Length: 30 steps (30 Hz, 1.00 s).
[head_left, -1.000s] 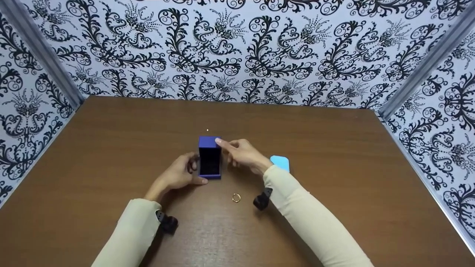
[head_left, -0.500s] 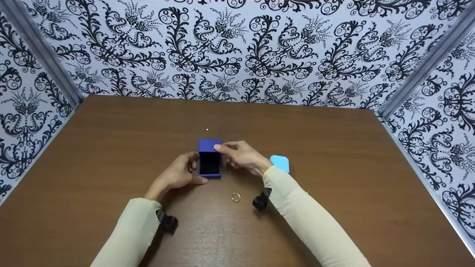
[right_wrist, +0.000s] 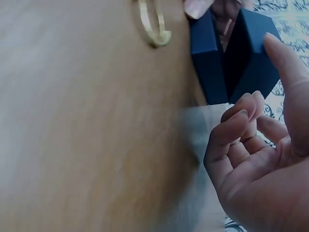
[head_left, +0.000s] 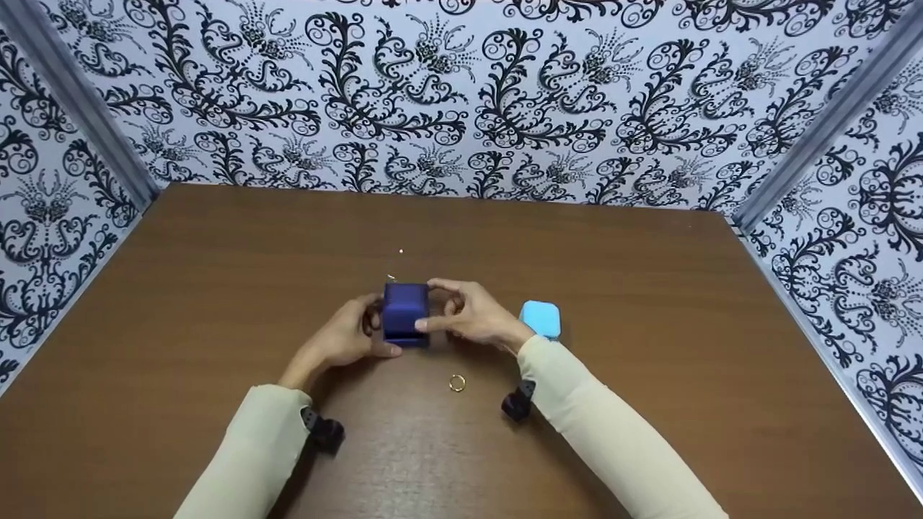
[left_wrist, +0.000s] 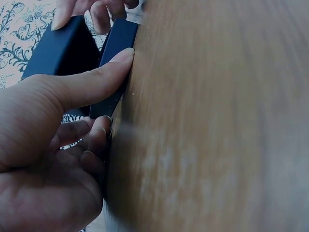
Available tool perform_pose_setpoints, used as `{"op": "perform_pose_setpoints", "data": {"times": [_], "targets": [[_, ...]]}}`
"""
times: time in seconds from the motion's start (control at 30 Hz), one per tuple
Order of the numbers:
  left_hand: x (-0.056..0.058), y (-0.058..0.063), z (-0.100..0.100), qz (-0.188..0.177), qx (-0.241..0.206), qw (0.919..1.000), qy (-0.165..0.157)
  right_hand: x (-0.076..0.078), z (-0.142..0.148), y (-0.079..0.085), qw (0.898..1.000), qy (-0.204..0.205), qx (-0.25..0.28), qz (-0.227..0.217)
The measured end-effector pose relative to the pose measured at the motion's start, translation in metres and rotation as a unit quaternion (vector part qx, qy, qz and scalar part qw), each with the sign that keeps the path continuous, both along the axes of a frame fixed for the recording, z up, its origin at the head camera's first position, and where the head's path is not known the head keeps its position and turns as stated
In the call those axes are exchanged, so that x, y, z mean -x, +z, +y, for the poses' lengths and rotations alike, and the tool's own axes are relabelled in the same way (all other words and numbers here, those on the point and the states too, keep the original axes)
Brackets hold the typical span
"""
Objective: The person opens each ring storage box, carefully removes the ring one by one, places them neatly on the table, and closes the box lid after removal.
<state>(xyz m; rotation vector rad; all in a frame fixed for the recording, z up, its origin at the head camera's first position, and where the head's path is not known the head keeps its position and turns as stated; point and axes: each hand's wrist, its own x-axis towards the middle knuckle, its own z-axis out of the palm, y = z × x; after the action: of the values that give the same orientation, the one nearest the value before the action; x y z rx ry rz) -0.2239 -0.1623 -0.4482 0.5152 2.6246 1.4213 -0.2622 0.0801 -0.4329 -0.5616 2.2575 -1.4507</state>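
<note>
A brown table [head_left: 649,295] supports a light-blue object [head_left: 540,319] with rounded corners. A small white speck [head_left: 401,251] lies farther back. Black-and-white patterned walls [head_left: 461,94] border the rear and sides.

A brown wood-grain counter [head_left: 649,288] spreads below three walls: a back wall [head_left: 447,94], a left wall [head_left: 47,194] and a right wall [head_left: 880,216]. All are white with black scrolling, floral ornament. A grey strip [head_left: 88,108] covers the left corner, another grey strip [head_left: 829,126] the right. Pale light glints on the counter's near part.
</note>
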Motion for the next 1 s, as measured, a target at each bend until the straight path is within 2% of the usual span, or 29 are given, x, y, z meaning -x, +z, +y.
{"op": "perform_pose_setpoints", "data": {"times": [0.17,0.37,0.5,0.63,0.83,0.9,1.0], "targets": [[-0.001,0.001,0.001,-0.010,0.005,0.9999,0.011,-0.007,0.000,0.000,0.993,0.018,-0.069,0.092],[-0.002,0.001,0.001,-0.012,0.006,0.9998,0.013,-0.014,0.003,0.007,0.985,0.008,-0.107,0.134],[-0.001,0.000,0.000,-0.011,-0.004,0.9998,0.014,-0.019,0.016,0.014,0.975,0.002,-0.127,0.184],[0.000,-0.002,0.000,-0.016,-0.009,0.9998,0.011,-0.025,0.045,0.022,0.963,-0.014,-0.142,0.227],[-0.003,0.001,-0.001,-0.030,0.004,0.9993,0.020,-0.031,0.103,0.029,0.957,-0.066,-0.132,0.252],[-0.006,0.006,-0.001,-0.026,0.010,0.9992,0.029,-0.033,0.121,0.027,0.955,-0.086,-0.130,0.251],[-0.011,0.019,0.001,0.003,0.026,0.9985,0.049,-0.035,0.145,0.022,0.955,-0.112,-0.135,0.240]]}}
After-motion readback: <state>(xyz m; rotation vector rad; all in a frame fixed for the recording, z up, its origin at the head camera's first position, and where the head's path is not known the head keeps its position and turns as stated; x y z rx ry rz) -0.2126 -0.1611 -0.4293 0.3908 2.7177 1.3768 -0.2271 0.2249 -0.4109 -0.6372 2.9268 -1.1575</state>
